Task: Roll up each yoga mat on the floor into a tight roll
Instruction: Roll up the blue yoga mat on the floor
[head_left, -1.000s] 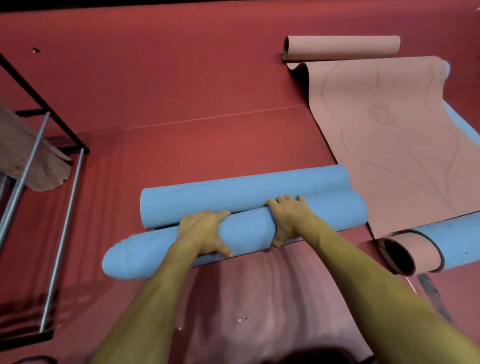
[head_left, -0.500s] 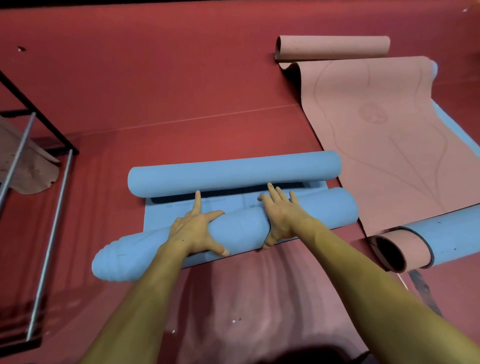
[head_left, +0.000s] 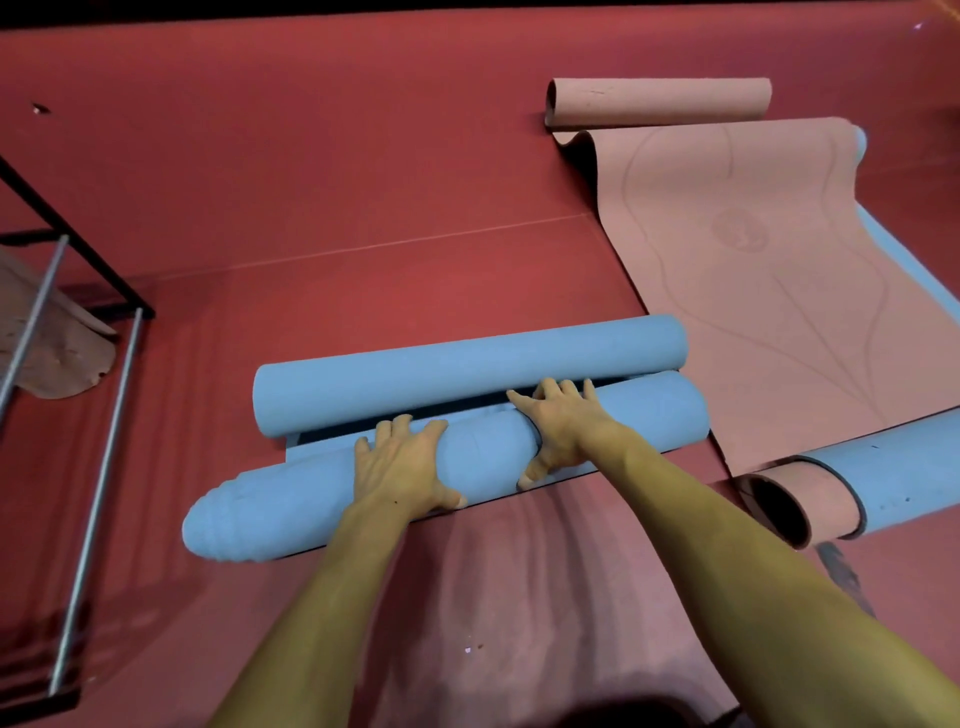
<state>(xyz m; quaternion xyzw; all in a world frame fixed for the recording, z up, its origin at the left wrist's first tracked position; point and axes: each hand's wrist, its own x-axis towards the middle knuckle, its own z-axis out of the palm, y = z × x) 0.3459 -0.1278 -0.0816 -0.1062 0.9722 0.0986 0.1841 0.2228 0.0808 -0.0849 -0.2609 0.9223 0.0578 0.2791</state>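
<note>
A blue yoga mat lies on the red floor with both ends rolled. Its near roll (head_left: 291, 499) is thick, and the left end sticks out in a stepped cone. The far roll (head_left: 467, 374) lies just behind it, with a thin strip of flat mat (head_left: 322, 448) between them. My left hand (head_left: 400, 467) presses flat on top of the near roll, fingers spread. My right hand (head_left: 566, 426) presses on the same roll further right, fingertips reaching the gap. A pink mat (head_left: 753, 270) lies spread out on the right, blue underneath.
The pink mat has a small roll (head_left: 660, 101) at its far end and a loose, open roll (head_left: 779, 499) at its near end. A black frame with metal rods (head_left: 93, 415) stands at the left, over a pale flat object (head_left: 52, 353).
Half a second ago a wide strip of flat mat showed between the blue rolls. The near roll has moved forward and the strip is now thin. My fingers went from curled to flat.
</note>
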